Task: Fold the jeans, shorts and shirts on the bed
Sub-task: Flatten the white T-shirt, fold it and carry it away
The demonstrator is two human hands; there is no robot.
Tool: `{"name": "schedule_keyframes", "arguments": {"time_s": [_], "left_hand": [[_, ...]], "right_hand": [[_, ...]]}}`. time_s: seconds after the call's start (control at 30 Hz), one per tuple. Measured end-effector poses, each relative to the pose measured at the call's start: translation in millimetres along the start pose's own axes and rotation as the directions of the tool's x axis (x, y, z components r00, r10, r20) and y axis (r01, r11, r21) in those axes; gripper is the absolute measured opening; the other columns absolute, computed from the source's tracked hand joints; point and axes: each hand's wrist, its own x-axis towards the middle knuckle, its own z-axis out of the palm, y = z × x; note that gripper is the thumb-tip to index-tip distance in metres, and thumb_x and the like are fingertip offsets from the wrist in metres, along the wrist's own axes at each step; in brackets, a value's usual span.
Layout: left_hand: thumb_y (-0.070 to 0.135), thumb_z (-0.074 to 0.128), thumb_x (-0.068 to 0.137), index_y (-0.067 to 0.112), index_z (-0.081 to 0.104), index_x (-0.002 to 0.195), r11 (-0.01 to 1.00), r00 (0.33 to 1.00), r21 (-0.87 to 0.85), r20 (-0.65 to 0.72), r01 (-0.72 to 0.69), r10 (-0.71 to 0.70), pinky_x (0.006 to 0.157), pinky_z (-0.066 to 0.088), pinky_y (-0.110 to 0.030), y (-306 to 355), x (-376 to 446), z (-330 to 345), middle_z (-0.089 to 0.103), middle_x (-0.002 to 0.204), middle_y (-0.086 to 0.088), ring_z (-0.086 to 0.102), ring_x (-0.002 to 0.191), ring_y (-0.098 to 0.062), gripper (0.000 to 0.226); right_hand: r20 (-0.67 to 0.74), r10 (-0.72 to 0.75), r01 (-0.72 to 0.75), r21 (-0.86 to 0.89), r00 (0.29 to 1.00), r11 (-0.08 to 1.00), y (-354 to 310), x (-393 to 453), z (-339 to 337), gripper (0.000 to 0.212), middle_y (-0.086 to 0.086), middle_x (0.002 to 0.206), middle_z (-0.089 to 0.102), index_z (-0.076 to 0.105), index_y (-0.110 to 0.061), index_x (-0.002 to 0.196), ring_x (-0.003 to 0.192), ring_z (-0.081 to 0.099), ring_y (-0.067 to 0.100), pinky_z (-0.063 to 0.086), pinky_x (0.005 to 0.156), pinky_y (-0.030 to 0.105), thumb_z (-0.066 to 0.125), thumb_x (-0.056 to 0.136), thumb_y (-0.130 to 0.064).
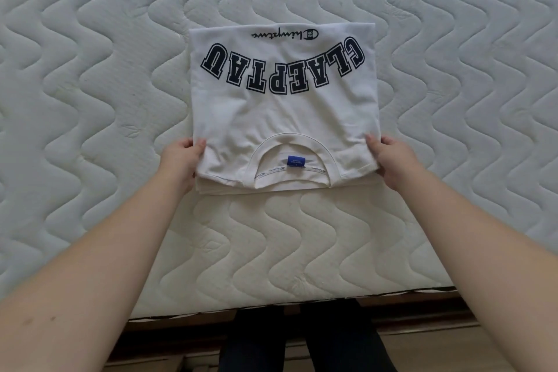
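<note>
1. White shirt [283, 106]: folded into a rough rectangle, lying flat on the quilted mattress [90, 75], set back from the mattress's near edge. The collar [291, 157] faces the person; a blue neck label [296, 160] shows inside it. Dark arched block lettering [282, 68] reads upside down from this view, with a small script logo [285, 34] beyond it, near the shirt's far edge.
2. Left hand [181, 161]: at the shirt's near left corner. The thumb lies on top of the fabric and the fingers curl beneath the folded edge, pinching the layers.
3. Right hand [392, 160]: at the shirt's near right corner, mirroring the left. The thumb rests on the top layer, the fingers are tucked under the edge, gripping the fabric.
4. Both forearms reach from the mattress's near edge toward the shirt.
5. Wooden bed frame [422, 311]: visible below the mattress's near edge; the person's dark-clad legs [302, 338] stand against it.
</note>
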Motion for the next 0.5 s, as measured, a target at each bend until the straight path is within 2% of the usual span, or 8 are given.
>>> {"name": "schedule_keyframes", "arguments": {"time_s": [0.03,0.07,0.13,0.17,0.27,0.33,0.4,0.5], "left_hand": [[0.024,0.060,0.097,0.010,0.066,0.093,0.999,1.000,0.037,-0.026,0.004,-0.003,0.070,0.057,-0.034,-2,1,-1,0.069,0.100,-0.013,0.066,0.075,-0.021,0.015],[0.028,0.063,0.095,0.011,0.066,0.089,0.984,0.996,0.175,-0.071,-0.035,0.048,0.072,0.056,-0.036,-4,1,-2,0.069,0.101,-0.014,0.066,0.077,-0.024,0.018],[0.037,0.066,0.089,0.009,0.066,0.088,0.863,0.965,0.493,-0.153,-0.111,0.212,0.077,0.052,-0.037,-7,1,-6,0.070,0.096,-0.015,0.066,0.087,-0.031,0.028],[0.038,0.068,0.088,0.009,0.064,0.089,0.811,0.947,0.572,-0.176,-0.125,0.270,0.075,0.048,-0.034,-7,-3,-6,0.070,0.095,-0.014,0.065,0.089,-0.031,0.029],[0.038,0.069,0.087,0.009,0.058,0.104,0.794,0.947,0.596,-0.171,-0.122,0.274,0.078,0.040,-0.032,-11,-12,-3,0.067,0.107,-0.013,0.062,0.100,-0.032,0.035],[0.036,0.069,0.088,0.005,0.060,0.111,0.757,0.962,0.639,-0.094,-0.139,0.255,0.080,0.042,-0.034,-15,-15,-4,0.065,0.110,-0.015,0.061,0.103,-0.034,0.040],[0.035,0.067,0.089,0.003,0.066,0.102,0.708,0.969,0.687,-0.022,-0.164,0.246,0.077,0.046,-0.035,-17,-14,-7,0.067,0.103,-0.018,0.063,0.096,-0.035,0.035],[0.037,0.064,0.091,0.008,0.063,0.086,0.778,0.971,0.603,-0.024,-0.176,0.238,0.069,0.045,-0.036,-21,-20,-11,0.065,0.084,-0.009,0.062,0.087,-0.032,0.029]], "right_hand": [[-0.036,-0.001,-0.001,-0.046,0.999,0.999,5,4,-2,0.015,0.009,0.100,0.070,0.067,-0.015,0.091,0.079,0.066,0.020,0.055,0.074,0.034,0.063,0.094,-0.030],[-0.094,-0.040,0.024,-0.165,0.995,0.986,9,7,-6,0.017,0.011,0.102,0.071,0.067,-0.016,0.092,0.084,0.066,0.024,0.054,0.079,0.037,0.065,0.092,-0.033],[-0.201,-0.170,0.072,-0.419,0.965,0.905,14,10,-10,0.025,0.010,0.100,0.071,0.067,-0.017,0.094,0.092,0.066,0.029,0.051,0.082,0.038,0.069,0.086,-0.041],[-0.235,-0.223,0.081,-0.496,0.946,0.864,15,9,-9,0.026,0.008,0.098,0.071,0.066,-0.019,0.093,0.093,0.065,0.029,0.049,0.080,0.035,0.070,0.084,-0.043],[-0.273,-0.314,0.122,-0.547,0.909,0.828,17,5,-4,0.033,0.008,0.105,0.065,0.058,-0.018,0.098,0.099,0.061,0.030,0.046,0.084,0.036,0.073,0.080,-0.042],[-0.239,-0.291,0.122,-0.541,0.926,0.832,20,3,-4,0.041,0.012,0.110,0.065,0.061,-0.012,0.107,0.102,0.060,0.031,0.047,0.089,0.040,0.073,0.081,-0.041],[-0.142,-0.245,0.113,-0.602,0.959,0.791,19,2,-9,0.039,0.011,0.103,0.069,0.068,-0.012,0.105,0.096,0.062,0.031,0.046,0.077,0.036,0.070,0.084,-0.045],[-0.064,-0.204,0.120,-0.629,0.977,0.768,12,1,-17,0.036,0.008,0.096,0.070,0.070,-0.013,0.101,0.085,0.060,0.027,0.037,0.070,0.031,0.066,0.087,-0.046]]}}
